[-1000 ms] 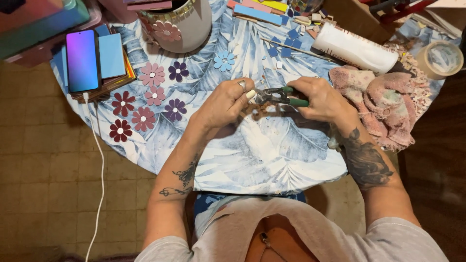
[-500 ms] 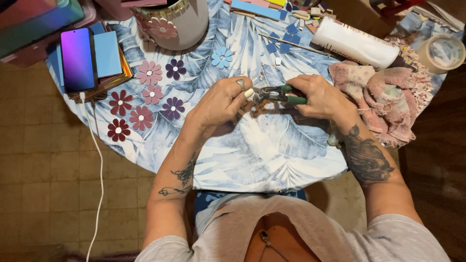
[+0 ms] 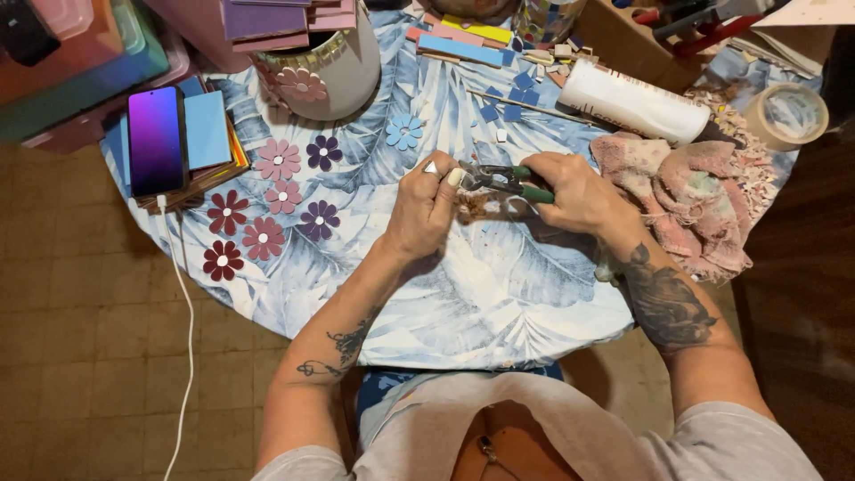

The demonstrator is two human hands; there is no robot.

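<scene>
- Green-handled nippers (image 3: 509,181) sit over the middle of the round table (image 3: 499,303) w/ leaf-print cloth; my right hand (image 3: 579,191) is wrapped tight round the handles, squeezing them together.
- My left hand (image 3: 427,209) meets the nipper jaws, fingertips pinched on a small piece there – too tiny to tell what it is.
- Brownish crumbs (image 3: 472,207) lie on the cloth right under the nippers.
- Left of the nippers: flower-shaped tiles (image 3: 278,158) in pink, purple & dark red, one blue flower tile (image 3: 404,131) nearer the nippers.
- Further left, at table edge: phone (image 3: 157,141) w/ purple screen on a stack of tile sheets, white cable (image 3: 183,294) hanging down.
- Right of the nippers: pink rag (image 3: 695,191); beyond it a white roll (image 3: 632,102) & a tape roll (image 3: 785,114).
- Above the nippers, far side: pale vase (image 3: 334,67) w/ flower pieces.
</scene>
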